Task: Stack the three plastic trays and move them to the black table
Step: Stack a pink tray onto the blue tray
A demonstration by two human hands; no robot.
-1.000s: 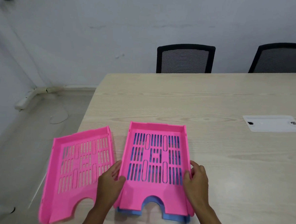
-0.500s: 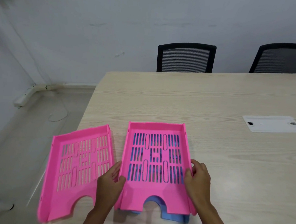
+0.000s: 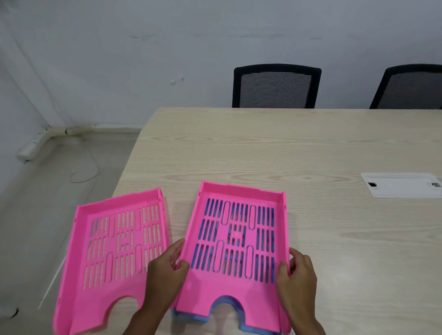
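Stack so far: a pink tray is nested on the blue tray, near the wooden table's front edge.
Left hand: clasped on its left wall.
Right hand: clasped on its right wall.
Remaining: 1 loose pink tray, just left.
Advice: corners should be squared before adding it.

A single wide-angle head-worn view looks forward and steeply down from close above the near edge of a light wooden table, with both hands low in frame, the floor to the left and two black chairs against the far wall.
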